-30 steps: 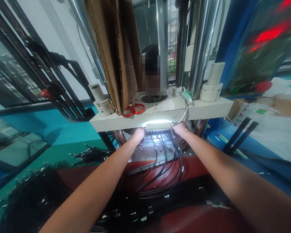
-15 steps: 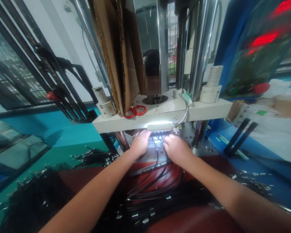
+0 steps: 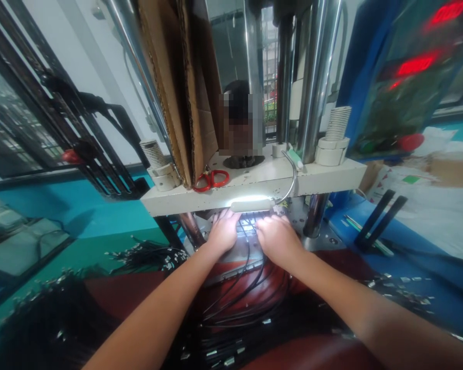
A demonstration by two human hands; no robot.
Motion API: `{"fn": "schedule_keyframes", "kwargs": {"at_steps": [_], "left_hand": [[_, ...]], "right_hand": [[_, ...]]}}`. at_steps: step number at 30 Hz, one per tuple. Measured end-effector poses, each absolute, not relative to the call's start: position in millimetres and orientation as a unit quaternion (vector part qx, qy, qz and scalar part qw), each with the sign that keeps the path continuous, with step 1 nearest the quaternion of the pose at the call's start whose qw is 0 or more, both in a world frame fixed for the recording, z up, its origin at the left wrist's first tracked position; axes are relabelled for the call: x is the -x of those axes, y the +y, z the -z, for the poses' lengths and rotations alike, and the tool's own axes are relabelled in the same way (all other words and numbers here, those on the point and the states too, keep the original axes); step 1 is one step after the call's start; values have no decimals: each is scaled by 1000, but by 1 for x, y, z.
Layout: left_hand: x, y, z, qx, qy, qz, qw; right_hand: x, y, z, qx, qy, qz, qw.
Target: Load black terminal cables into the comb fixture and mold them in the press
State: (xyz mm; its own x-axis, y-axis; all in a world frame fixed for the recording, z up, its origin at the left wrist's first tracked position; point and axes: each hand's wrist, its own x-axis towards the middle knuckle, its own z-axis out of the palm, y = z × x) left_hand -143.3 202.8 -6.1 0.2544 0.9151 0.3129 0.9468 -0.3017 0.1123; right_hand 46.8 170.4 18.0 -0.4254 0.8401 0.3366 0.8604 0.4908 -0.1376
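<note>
Your left hand [image 3: 224,232] and right hand [image 3: 278,239] are in the middle of the frame, at the two sides of a bright metal block [image 3: 249,224]. The black wires [image 3: 248,252] run from the block down between your hands. Your right fingers are curled by them, but I can't tell if they pinch any. I can't tell what your left hand grips either.

The job looks partly done: some wires reach the block, and your hands are busy there. A big wire pile [image 3: 42,324] lies at the lower left.

The lamp [image 3: 251,206] and thick cream plate [image 3: 320,180] hang just above, hiding your fingertips. Red scissors [image 3: 224,178] lie on the plate, by tall cardboard [image 3: 204,108].
</note>
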Motion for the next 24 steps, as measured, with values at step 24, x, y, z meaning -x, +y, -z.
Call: {"fn": "schedule_keyframes", "kwargs": {"at_steps": [24], "left_hand": [[130,211,0,793,-597,103,62]], "right_hand": [[-63,194,-24,512,-829,-22,224]]}}
